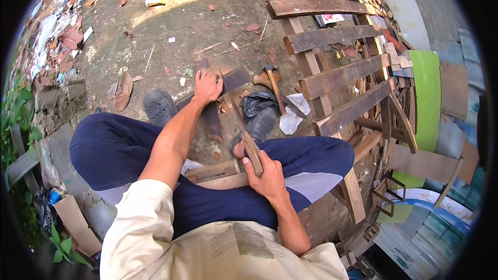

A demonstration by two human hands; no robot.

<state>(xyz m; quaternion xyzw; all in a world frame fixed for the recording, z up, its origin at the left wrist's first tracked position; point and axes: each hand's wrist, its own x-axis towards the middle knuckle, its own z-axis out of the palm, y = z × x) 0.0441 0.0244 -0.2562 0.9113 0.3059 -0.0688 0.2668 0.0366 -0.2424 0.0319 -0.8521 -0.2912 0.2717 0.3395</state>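
Observation:
My left hand [208, 87] presses down with curled fingers on dark wooden planks that cross on the ground. One plank [236, 79] slants up to the right, and another short plank [212, 122] points toward me. My right hand [267, 176] grips the wooden handle [252, 151] of a long, narrow-bladed tool. Its dark blade [236, 108] reaches forward beside the slanting plank and shows almost edge-on, so I cannot tell whether it has teeth. A hammer [276, 93] with a wooden handle lies just right of the planks, near a black plastic bag [253, 103].
A slatted wooden frame [345, 75] stands at the right, with boards and a green panel [426, 98] beyond it. White crumpled plastic [295, 115] lies by my clog [262, 123]. Wooden pieces [212, 171] sit between my legs. Litter and leaves cover the far left.

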